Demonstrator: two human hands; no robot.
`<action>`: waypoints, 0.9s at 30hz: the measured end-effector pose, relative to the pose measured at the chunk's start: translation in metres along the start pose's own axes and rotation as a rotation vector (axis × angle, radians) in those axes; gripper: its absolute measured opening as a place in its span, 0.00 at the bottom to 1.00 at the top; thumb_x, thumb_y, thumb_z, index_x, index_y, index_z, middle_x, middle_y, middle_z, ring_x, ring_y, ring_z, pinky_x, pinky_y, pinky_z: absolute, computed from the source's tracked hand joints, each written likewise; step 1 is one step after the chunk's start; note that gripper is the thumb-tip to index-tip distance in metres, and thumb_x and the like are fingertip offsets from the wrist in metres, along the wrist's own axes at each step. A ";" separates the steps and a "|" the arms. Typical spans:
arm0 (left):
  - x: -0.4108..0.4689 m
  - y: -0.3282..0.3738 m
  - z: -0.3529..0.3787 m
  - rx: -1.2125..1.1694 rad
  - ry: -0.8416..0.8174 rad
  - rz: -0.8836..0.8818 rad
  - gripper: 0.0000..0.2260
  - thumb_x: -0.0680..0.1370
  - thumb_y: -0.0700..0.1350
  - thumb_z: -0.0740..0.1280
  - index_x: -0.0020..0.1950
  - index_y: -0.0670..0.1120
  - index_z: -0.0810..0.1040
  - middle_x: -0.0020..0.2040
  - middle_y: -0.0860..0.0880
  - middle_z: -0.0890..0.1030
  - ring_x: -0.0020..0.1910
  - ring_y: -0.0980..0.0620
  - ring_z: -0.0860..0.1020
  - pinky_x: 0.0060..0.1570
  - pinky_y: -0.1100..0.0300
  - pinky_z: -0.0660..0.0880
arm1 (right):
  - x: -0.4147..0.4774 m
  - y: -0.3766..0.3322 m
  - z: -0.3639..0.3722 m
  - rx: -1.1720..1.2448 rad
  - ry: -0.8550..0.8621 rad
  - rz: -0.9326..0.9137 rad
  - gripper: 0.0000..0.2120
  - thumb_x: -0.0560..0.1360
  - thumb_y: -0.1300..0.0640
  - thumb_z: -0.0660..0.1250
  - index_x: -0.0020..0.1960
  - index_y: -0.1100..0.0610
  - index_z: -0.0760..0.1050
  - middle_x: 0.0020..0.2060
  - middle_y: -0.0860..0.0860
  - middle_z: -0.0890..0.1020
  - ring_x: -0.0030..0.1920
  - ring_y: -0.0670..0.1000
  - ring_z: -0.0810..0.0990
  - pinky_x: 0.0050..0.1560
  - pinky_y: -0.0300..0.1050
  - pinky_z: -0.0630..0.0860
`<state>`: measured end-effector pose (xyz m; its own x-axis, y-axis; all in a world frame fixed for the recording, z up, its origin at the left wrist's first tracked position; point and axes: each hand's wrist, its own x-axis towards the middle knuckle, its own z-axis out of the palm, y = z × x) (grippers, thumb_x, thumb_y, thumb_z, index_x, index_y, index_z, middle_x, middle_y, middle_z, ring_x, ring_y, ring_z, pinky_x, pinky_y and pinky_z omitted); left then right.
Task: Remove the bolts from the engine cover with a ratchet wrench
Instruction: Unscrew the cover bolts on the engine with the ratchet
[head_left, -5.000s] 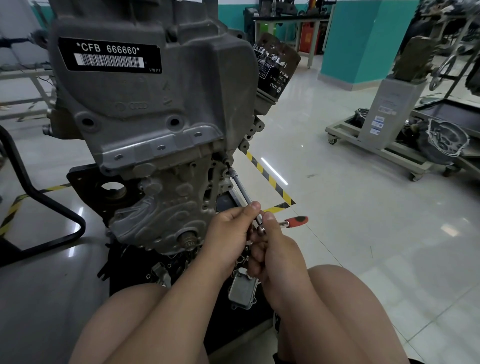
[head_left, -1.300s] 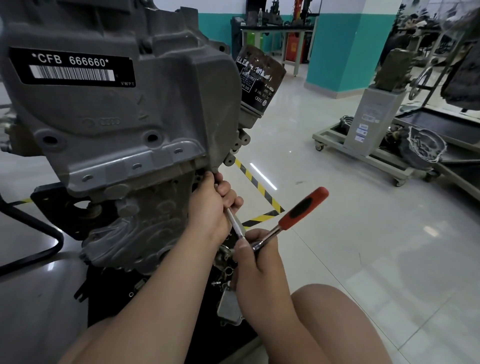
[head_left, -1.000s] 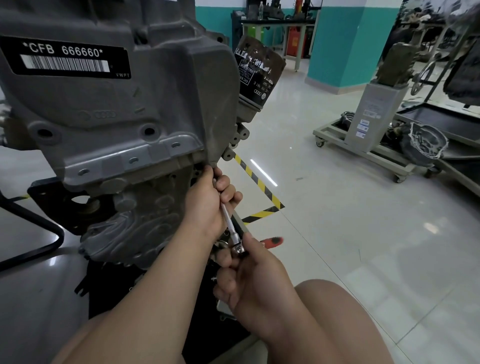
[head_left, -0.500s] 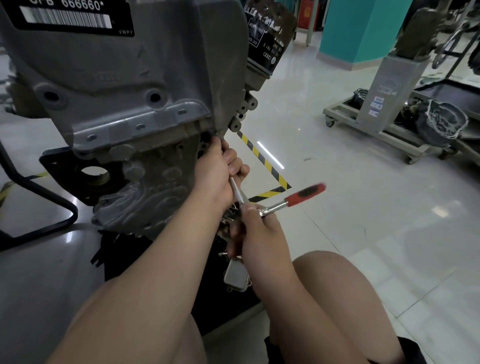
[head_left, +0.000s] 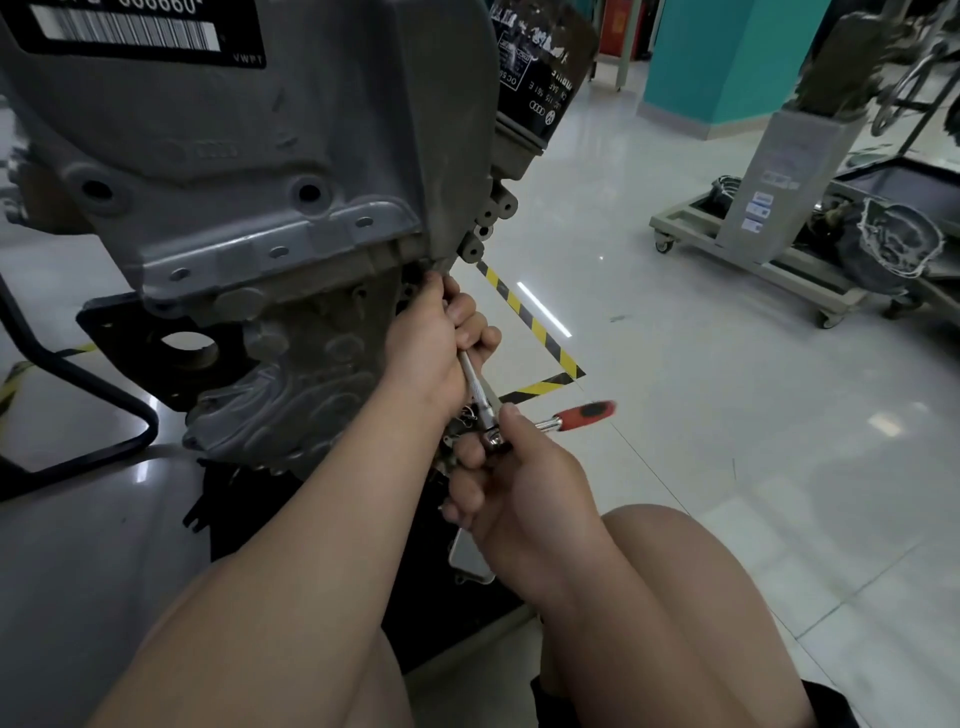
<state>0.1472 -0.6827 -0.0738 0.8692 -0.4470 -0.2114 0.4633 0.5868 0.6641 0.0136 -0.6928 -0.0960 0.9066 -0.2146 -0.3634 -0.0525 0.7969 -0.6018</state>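
Gripping the steel bar under the engine cover, the left hand is curling tight; the right hand is clutching the wrench by its head.

Just one camera here, a wide-angle worn on the person's head and tilted forward and down. It's really close to the engine cover, which fills the near left and runs off the top edge. The left hand and right hand, both gripping the ratchet wrench, land about dead centre. Far right shows the tiled floor and a cart well back.
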 end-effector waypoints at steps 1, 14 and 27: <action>0.000 0.000 0.000 0.000 -0.001 0.001 0.16 0.84 0.51 0.55 0.38 0.47 0.68 0.23 0.54 0.61 0.18 0.57 0.58 0.23 0.66 0.65 | -0.001 -0.001 0.000 0.106 -0.047 0.072 0.14 0.83 0.48 0.53 0.46 0.55 0.70 0.28 0.50 0.72 0.21 0.48 0.65 0.25 0.39 0.69; -0.002 0.002 -0.002 0.026 -0.009 -0.018 0.16 0.84 0.52 0.55 0.39 0.48 0.69 0.22 0.54 0.61 0.17 0.57 0.58 0.23 0.67 0.66 | 0.000 0.011 0.004 0.004 0.016 0.023 0.16 0.83 0.49 0.53 0.41 0.56 0.70 0.25 0.50 0.71 0.20 0.49 0.65 0.25 0.38 0.68; -0.002 0.003 0.000 0.004 0.005 -0.048 0.17 0.84 0.53 0.55 0.38 0.48 0.69 0.22 0.54 0.61 0.18 0.57 0.58 0.23 0.67 0.65 | 0.007 0.020 -0.010 -1.037 0.250 -0.670 0.05 0.80 0.50 0.58 0.49 0.42 0.62 0.33 0.39 0.77 0.32 0.42 0.76 0.34 0.45 0.73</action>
<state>0.1466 -0.6802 -0.0711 0.8468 -0.4713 -0.2466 0.5038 0.5620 0.6560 0.0153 -0.6838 -0.1175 0.7847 -0.5953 0.1726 -0.0200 -0.3026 -0.9529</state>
